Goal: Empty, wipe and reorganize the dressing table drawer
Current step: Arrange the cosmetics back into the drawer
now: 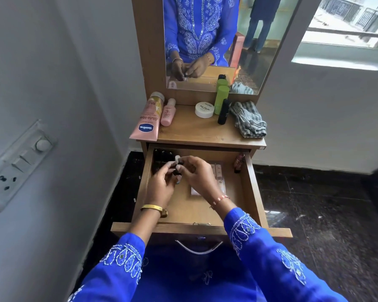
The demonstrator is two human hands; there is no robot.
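Both hands meet over the open drawer (252, 192), the left hand (162, 182) and right hand (196, 173) pinching one small dark item with a pale cap (177, 165) between closed fingertips (a tiny bottle, I'd guess). Emptying looks half done: sachets (218, 177) and a small bottle (238, 163) remain inside. Next, it should join the tubes on the tabletop (196, 131), beside the cloth (248, 119).

Small item (177, 165) between fingers, indistinct
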